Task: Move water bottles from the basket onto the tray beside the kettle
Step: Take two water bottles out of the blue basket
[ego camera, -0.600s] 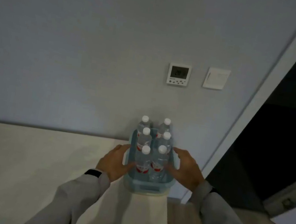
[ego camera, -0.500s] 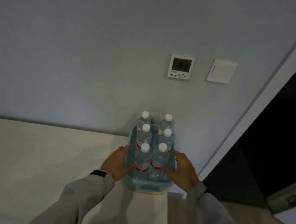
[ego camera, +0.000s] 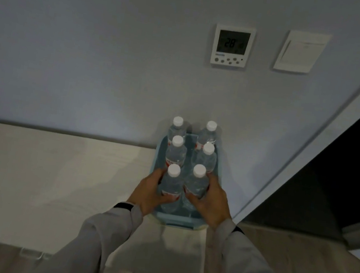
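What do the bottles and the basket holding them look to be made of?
Water bottles: clear, thin plastic, likely; contents and the basket show through, with opaque white caps. Basket: pale blue, smooth moulded plastic, apparently; solid walls with a rolled rim. The dim light leaves the finish uncertain.

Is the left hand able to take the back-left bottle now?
Probably not yet: the left hand grips the front-left bottle, and the middle bottle stands before the back-left bottle.
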Action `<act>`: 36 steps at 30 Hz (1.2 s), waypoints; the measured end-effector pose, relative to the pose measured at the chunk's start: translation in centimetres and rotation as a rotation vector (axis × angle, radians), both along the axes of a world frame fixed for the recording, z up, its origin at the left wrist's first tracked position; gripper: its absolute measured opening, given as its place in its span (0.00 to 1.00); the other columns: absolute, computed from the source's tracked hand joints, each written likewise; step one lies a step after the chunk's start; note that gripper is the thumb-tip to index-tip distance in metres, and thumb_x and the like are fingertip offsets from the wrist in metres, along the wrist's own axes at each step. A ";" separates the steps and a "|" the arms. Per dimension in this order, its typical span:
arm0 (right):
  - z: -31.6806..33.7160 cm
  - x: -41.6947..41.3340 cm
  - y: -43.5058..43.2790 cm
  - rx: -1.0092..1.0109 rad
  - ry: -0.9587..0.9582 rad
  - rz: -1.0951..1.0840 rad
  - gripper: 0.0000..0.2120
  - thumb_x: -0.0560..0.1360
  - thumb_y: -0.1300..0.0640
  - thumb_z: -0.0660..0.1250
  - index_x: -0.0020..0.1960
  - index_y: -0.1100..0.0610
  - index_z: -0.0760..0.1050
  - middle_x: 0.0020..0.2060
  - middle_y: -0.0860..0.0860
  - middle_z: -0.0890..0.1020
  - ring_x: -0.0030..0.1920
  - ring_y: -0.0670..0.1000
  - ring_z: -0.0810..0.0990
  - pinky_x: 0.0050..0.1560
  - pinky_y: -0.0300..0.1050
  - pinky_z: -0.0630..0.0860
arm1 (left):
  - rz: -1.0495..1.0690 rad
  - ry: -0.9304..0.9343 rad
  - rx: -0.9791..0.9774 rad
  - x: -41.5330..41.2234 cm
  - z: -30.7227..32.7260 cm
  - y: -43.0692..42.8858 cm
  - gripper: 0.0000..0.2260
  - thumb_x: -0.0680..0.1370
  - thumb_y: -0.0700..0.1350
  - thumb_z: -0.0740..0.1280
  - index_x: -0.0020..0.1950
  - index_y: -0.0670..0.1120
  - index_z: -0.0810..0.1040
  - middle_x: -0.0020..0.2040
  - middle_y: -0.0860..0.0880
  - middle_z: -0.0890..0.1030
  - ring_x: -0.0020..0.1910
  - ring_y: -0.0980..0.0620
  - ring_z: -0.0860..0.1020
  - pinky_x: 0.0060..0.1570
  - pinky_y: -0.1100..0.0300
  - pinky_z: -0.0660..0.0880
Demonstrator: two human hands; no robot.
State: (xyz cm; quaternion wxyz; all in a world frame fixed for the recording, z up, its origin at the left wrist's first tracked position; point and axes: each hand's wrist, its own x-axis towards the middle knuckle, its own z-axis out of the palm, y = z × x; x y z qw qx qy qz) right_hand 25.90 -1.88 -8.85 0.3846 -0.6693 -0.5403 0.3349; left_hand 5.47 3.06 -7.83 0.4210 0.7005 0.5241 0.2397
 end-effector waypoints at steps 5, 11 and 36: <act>-0.5 0.0 0.1 0.033 -0.035 -0.030 0.34 0.65 0.39 0.78 0.67 0.41 0.68 0.57 0.42 0.81 0.54 0.40 0.79 0.51 0.21 0.70 | 0.045 -0.016 -0.009 0.1 -0.1 -0.2 0.31 0.64 0.50 0.83 0.64 0.50 0.75 0.59 0.54 0.81 0.57 0.57 0.79 0.57 0.67 0.75; 0.2 0.6 0.0 0.063 -0.061 -0.054 0.31 0.65 0.41 0.79 0.63 0.46 0.73 0.54 0.45 0.84 0.52 0.45 0.82 0.48 0.21 0.70 | 0.109 -0.079 0.013 0.1 0.8 -0.7 0.30 0.62 0.50 0.84 0.60 0.52 0.77 0.55 0.56 0.82 0.52 0.70 0.79 0.51 0.74 0.74; 18.5 -21.0 -6.8 0.410 -0.064 0.214 0.26 0.63 0.39 0.79 0.56 0.45 0.77 0.47 0.40 0.85 0.46 0.38 0.83 0.46 0.35 0.80 | 0.442 -0.274 0.354 -29.4 15.7 -14.4 0.28 0.58 0.59 0.83 0.57 0.63 0.80 0.53 0.62 0.84 0.54 0.60 0.82 0.49 0.63 0.81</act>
